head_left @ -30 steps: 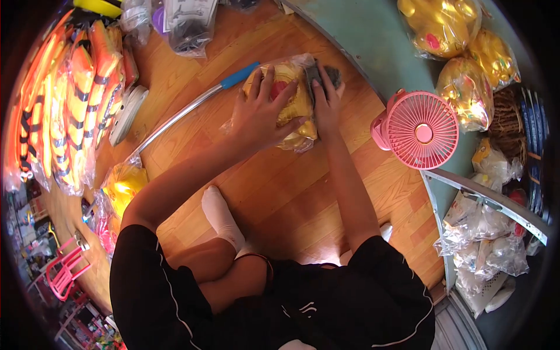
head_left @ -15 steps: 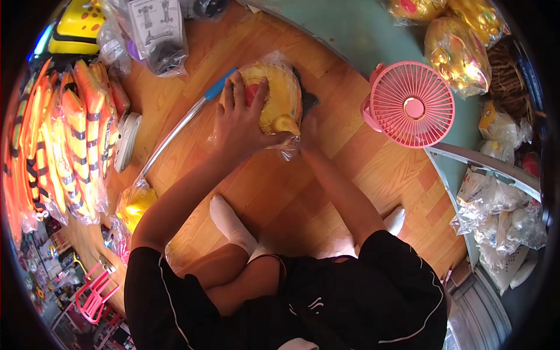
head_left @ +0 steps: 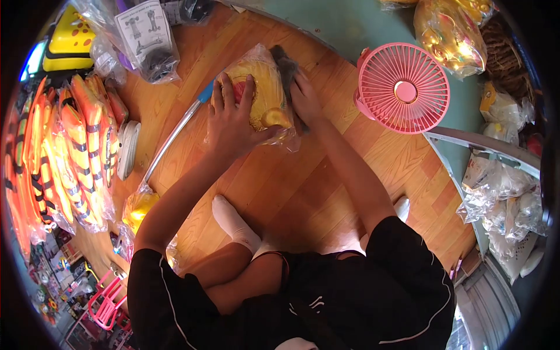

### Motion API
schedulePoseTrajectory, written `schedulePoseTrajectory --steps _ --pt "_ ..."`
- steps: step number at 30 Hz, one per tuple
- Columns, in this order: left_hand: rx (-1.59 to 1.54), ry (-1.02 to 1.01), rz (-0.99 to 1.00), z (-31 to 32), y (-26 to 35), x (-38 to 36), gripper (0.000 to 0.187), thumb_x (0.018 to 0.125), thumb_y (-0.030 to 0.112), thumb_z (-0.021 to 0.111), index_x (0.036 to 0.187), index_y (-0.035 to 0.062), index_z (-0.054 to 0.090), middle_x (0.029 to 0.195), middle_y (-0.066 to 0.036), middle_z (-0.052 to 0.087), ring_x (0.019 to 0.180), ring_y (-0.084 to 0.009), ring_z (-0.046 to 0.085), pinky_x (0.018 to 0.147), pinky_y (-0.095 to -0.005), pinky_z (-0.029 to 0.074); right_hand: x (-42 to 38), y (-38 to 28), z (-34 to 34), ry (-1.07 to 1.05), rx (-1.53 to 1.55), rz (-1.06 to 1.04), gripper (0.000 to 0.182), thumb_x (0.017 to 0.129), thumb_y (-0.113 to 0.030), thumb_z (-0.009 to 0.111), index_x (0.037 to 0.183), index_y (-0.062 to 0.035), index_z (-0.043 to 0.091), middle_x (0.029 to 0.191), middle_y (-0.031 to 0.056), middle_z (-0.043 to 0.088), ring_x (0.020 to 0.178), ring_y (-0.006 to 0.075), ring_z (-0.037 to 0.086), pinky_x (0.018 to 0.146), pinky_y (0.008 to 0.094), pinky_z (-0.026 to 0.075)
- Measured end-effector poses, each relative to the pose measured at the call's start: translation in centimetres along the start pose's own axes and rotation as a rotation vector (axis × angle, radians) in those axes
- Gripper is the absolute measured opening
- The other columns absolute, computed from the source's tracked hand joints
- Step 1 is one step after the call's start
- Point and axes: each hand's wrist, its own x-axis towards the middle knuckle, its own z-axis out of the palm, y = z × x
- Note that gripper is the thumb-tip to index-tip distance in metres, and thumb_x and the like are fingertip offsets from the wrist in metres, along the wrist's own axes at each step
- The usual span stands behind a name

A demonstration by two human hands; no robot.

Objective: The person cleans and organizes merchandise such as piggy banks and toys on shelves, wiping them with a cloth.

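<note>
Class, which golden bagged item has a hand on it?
The golden bagged item beside the dark object: the left hand is on it. No hand touches the others, such as those at upper right.

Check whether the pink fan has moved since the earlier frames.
No. The pink fan still borders the same end of the metal rail; the view shifted.

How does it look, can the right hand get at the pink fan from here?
Probably yes: only bare wooden floor shows between the right hand and the pink fan, though the hand would first have to leave the dark cloth it touches.
</note>
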Motion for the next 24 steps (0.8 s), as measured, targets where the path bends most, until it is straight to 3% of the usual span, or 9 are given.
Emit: schedulePoseTrajectory --steps 1,3,7,13,15,16,18,20,24 --pt "-0.005 -0.011 0.003 -0.1 0.0 -0.1 0.098 0.05 0.064 0.061 0.125 0.0081 0.03 0.124 -0.034 0.02 0.115 -0.0477 0.022 0.082 -0.0557 0.032 0.4 0.5 -0.1 0.012 0.0 0.0 0.033 0.082 -0.01 0.033 0.11 0.0038 0.043 0.112 0.0194 0.044 0.106 0.0229 0.042 0.089 0.0283 0.031" --pt "-0.01 -0.024 0.019 -0.3 0.3 -0.1 0.099 0.05 0.063 0.062 0.125 0.0076 0.03 0.124 -0.034 0.019 0.115 -0.0478 0.022 0.082 -0.0557 0.032 0.3 2.0 -0.2 -0.014 0.089 0.366 0.031 0.083 -0.018 0.035 0.099 0.0063 0.047 0.092 0.0187 0.054 0.09 0.0228 0.05 0.08 0.0288 0.036" --pt "-0.017 -0.045 -0.011 -0.4 0.4 -0.1 0.099 0.05 0.062 0.063 0.125 0.0066 0.028 0.125 -0.034 0.018 0.115 -0.0488 0.021 0.084 -0.0559 0.03 -2.0 2.9 0.9 0.14 0.213 0.585 0.035 0.085 -0.023 0.034 0.094 0.0075 0.048 0.077 0.0171 0.055 0.08 0.022 0.051 0.076 0.0299 0.037" --pt "-0.031 -0.139 -0.176 -0.3 1.2 -0.6 0.094 0.058 0.059 0.06 0.128 0.009 0.022 0.129 -0.031 0.008 0.117 -0.05 0.011 0.087 -0.0584 0.024 -8.6 2.3 2.3 0.206 0.271 0.56 0.038 0.086 -0.022 0.032 0.111 0.004 0.041 0.103 0.0179 0.051 0.099 0.0231 0.047 0.085 0.029 0.033" --pt "0.006 -0.18 -0.228 -0.4 1.7 -0.2 0.092 0.061 0.058 0.058 0.129 0.0097 0.02 0.13 -0.03 0.005 0.118 -0.0499 0.008 0.087 -0.0589 0.022 -10.0 0.9 2.5 0.195 0.383 0.601 0.041 0.084 -0.015 0.036 0.121 0.0017 0.031 0.121 0.0199 0.036 0.113 0.0261 0.036 0.092 0.0291 0.027" --pt "-0.011 -0.187 -0.286 -0.3 1.9 -0.1 0.088 0.064 0.058 0.056 0.13 0.0111 0.019 0.131 -0.029 0.003 0.119 -0.0495 0.005 0.088 -0.0593 0.021 -10.5 0.4 2.7 0.192 0.38 0.607 0.041 0.084 -0.015 0.036 0.121 0.0017 0.031 0.121 0.0199 0.036 0.113 0.0261 0.036 0.092 0.0291 0.027" --pt "-0.029 -0.193 -0.354 0.3 1.7 0.5 0.085 0.067 0.057 0.053 0.13 0.0124 0.019 0.131 -0.028 0.002 0.119 -0.0491 0.002 0.088 -0.0596 0.019 -11.2 -0.6 3.9 0.273 0.056 0.241 0.047 0.08 -0.008 0.04 0.124 0.0018 0.027 0.128 0.0228 0.024 0.119 0.0327 0.025 0.097 0.0333 0.021" --pt "-0.282 -0.122 -0.523 1.1 0.9 1.3 0.08 0.07 0.058 0.049 0.13 0.015 0.019 0.131 -0.029 0.002 0.12 -0.048 -0.001 0.092 -0.0563 0.014 -12.2 -1.6 4.8 0.191 -0.034 0.16 0.05 0.079 -0.007 0.043 0.125 0.0025 0.025 0.129 0.0242 0.02 0.12 0.036 0.021 0.098 0.0359 0.019" --pt "-0.434 -0.075 -0.643 1.9 -0.8 2.2 0.075 0.071 0.058 0.047 0.129 0.017 0.022 0.132 -0.028 0.0 0.12 -0.048 -0.006 0.096 -0.0508 0.011 -12.4 -1.4 5.1 0.027 -0.258 -0.114 0.058 0.077 -0.008 0.049 0.126 0.0023 0.02 0.132 0.0247 0.012 0.122 0.0406 0.013 0.097 0.0383 0.021"
